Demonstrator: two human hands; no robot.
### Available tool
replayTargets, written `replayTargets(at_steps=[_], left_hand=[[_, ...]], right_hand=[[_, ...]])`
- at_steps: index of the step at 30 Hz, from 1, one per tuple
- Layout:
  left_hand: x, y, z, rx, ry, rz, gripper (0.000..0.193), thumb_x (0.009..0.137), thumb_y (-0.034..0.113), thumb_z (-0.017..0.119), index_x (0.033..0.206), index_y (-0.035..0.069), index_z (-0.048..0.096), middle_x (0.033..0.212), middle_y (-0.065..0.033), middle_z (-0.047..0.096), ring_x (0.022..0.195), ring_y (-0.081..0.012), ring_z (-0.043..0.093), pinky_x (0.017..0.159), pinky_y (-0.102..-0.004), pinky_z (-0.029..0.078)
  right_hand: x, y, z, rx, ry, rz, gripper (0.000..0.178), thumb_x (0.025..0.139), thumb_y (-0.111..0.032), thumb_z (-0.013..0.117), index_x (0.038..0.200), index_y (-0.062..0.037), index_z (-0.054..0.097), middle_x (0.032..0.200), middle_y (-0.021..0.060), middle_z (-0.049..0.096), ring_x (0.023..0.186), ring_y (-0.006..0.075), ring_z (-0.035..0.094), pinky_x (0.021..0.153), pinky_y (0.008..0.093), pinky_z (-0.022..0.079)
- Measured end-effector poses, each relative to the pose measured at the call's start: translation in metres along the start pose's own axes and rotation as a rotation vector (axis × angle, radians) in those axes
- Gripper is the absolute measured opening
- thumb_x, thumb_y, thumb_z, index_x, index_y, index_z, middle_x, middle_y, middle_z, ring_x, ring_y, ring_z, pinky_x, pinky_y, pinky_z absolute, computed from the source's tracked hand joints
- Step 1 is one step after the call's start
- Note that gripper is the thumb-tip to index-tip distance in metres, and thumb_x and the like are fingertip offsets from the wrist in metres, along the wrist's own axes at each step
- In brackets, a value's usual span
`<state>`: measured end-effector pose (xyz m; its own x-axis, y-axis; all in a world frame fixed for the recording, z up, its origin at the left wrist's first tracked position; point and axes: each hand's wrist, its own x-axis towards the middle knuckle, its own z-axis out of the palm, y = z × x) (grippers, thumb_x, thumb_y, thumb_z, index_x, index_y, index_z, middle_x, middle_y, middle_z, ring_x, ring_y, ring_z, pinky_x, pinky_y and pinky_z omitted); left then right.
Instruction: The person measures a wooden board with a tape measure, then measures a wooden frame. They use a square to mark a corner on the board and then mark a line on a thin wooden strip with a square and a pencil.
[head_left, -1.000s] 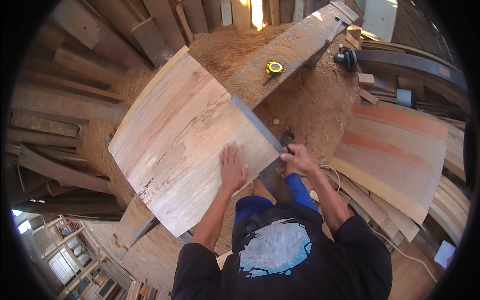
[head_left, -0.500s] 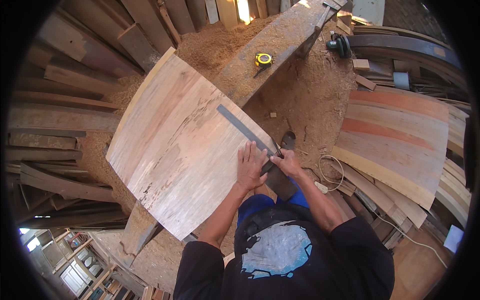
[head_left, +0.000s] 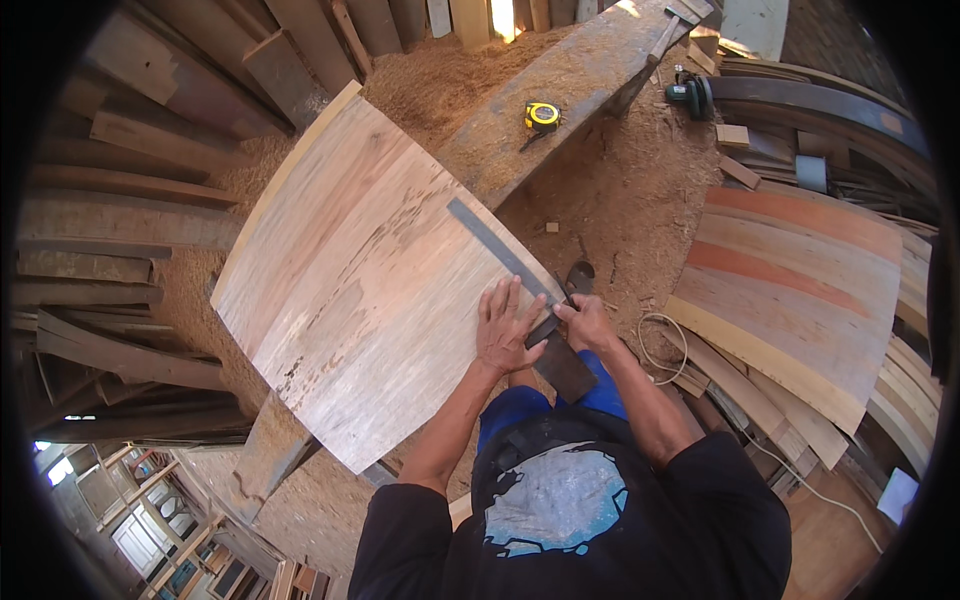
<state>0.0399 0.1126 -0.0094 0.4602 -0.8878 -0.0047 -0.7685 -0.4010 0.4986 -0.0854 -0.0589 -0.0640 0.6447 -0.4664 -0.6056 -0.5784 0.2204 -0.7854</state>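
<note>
A broad wooden panel with a curved outline and wavy grain lies across a rough plank in front of me. Along its right edge rests a metal try square, its darker stock near the panel's close corner. My left hand is pressed down there with fingers spread, fingertips against the blade and thumb beside the stock. At the same corner my right hand is closed in a pinch. A thin dark thing shows at its fingertips, too small to make out.
The supporting plank carries a yellow tape measure and, at its far end, a hammer. A green power tool sits to the right, above a second panel. Boards line the left; sawdust covers the floor. A pale cord loops nearby.
The view has shifted slightly, moving most things a little to the right. My right hand's fingertips have shifted slightly at the panel's corner; the thin dark thing in them shows less clearly now.
</note>
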Motion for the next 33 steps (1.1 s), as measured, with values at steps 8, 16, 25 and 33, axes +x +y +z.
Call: replayTargets(at_steps=[8,16,25,33], left_hand=[[-0.001,0.000,0.003,0.025,-0.026,-0.014,0.088,0.067,0.048,0.078,0.149,0.027,0.051,0.162,-0.0258,0.026,0.149,-0.0435,0.021,0.119,-0.0578,0.015],[0.000,0.000,0.002,0.021,-0.028,-0.032,0.088,0.067,0.049,0.079,0.148,0.029,0.051,0.162,-0.0261,0.026,0.148,-0.0434,0.022,0.118,-0.0585,0.016],[0.001,-0.002,0.004,0.024,-0.024,-0.035,0.091,0.063,0.048,0.081,0.147,0.030,0.052,0.162,-0.0233,0.026,0.147,-0.0422,0.024,0.118,-0.0591,0.017],[0.000,-0.003,0.004,0.026,-0.060,-0.038,0.092,0.064,0.049,0.080,0.149,0.031,0.050,0.163,-0.0224,0.025,0.149,-0.0410,0.021,0.118,-0.0587,0.015]], right_hand=[[0.000,-0.005,-0.002,-0.068,-0.020,-0.004,0.025,0.088,-0.018,0.074,0.073,0.0013,0.067,0.065,-0.0038,0.054,0.064,0.0075,0.046,0.054,0.0330,0.037],[-0.001,-0.015,-0.006,-0.133,-0.036,0.005,0.024,0.088,-0.018,0.074,0.077,0.0019,0.068,0.066,-0.0032,0.055,0.064,0.0078,0.047,0.054,0.0330,0.038],[-0.003,-0.021,-0.006,-0.076,-0.060,0.013,0.023,0.088,-0.017,0.073,0.077,0.0018,0.067,0.067,-0.0031,0.055,0.064,0.0076,0.047,0.054,0.0317,0.039],[-0.002,-0.019,-0.006,-0.082,-0.055,0.023,0.022,0.089,-0.016,0.073,0.075,0.0003,0.067,0.066,-0.0038,0.054,0.062,0.0079,0.046,0.053,0.0316,0.037]])
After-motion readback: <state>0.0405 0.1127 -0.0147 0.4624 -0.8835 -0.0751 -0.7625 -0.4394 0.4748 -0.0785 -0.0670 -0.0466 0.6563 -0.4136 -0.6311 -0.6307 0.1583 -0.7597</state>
